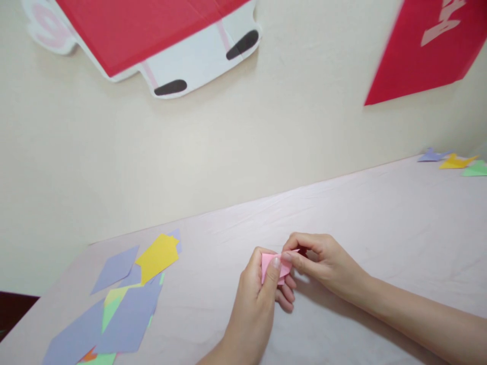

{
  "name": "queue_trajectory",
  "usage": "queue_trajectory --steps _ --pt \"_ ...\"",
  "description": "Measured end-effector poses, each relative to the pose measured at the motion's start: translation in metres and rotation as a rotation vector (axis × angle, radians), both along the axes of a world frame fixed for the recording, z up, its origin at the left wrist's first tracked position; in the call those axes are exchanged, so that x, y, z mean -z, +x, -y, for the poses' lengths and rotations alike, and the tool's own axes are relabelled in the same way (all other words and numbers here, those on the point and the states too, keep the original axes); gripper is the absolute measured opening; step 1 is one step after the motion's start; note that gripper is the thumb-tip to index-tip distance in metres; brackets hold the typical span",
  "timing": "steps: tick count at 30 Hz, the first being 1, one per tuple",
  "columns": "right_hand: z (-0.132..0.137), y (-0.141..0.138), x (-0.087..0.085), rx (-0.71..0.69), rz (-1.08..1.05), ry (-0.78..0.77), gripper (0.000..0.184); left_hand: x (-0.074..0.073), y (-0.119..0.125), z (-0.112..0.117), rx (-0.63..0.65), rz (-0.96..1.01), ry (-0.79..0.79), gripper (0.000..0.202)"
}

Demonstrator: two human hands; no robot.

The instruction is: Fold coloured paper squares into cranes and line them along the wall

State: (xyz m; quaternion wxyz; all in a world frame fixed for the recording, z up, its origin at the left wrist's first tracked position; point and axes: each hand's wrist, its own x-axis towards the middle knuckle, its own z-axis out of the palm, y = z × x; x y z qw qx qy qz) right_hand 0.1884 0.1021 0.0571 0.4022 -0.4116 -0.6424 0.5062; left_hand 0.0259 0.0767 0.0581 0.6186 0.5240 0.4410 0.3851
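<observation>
A small folded piece of pink paper (271,267) is held between both hands just above the pale pink table (380,223). My left hand (258,294) grips its lower left side, thumb pressed on the front face. My right hand (323,261) pinches the paper's upper right edge with thumb and forefinger. Most of the paper is hidden behind my fingers.
Loose coloured sheets lie at the left: purple paper (125,314), a yellow sheet (158,256), green and orange bits beneath. Folded purple (431,155), yellow (456,161) and green (475,169) pieces sit far right. Red posters (422,50) hang on the cream wall.
</observation>
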Motion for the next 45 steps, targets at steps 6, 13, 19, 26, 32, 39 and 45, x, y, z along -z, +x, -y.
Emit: queue_trajectory --steps 6,13,19,26,32,39,45 --pt "0.003 -0.004 0.001 -0.022 -0.159 -0.126 0.031 0.002 0.0 -0.002 0.003 -0.037 0.008 0.036" --pt "0.004 -0.006 0.0 -0.019 -0.158 -0.167 0.031 0.003 -0.001 -0.002 -0.016 -0.062 0.033 0.037" --pt "0.003 -0.007 0.001 0.015 -0.159 -0.172 0.035 0.002 -0.001 -0.004 -0.008 -0.004 0.038 0.036" --pt "0.0 -0.005 0.002 0.065 -0.196 -0.163 0.039 -0.001 -0.002 -0.003 -0.034 -0.007 0.052 0.036" --pt "-0.002 -0.003 -0.001 0.108 -0.068 -0.045 0.036 0.0 -0.005 -0.005 -0.061 -0.135 0.148 0.035" --pt "-0.006 0.0 -0.002 0.111 0.325 0.229 0.025 0.0 -0.02 0.001 -0.059 -0.475 0.387 0.029" --pt "-0.005 -0.004 0.004 0.076 0.537 0.34 0.023 0.019 -0.049 0.017 0.185 -1.125 1.183 0.049"
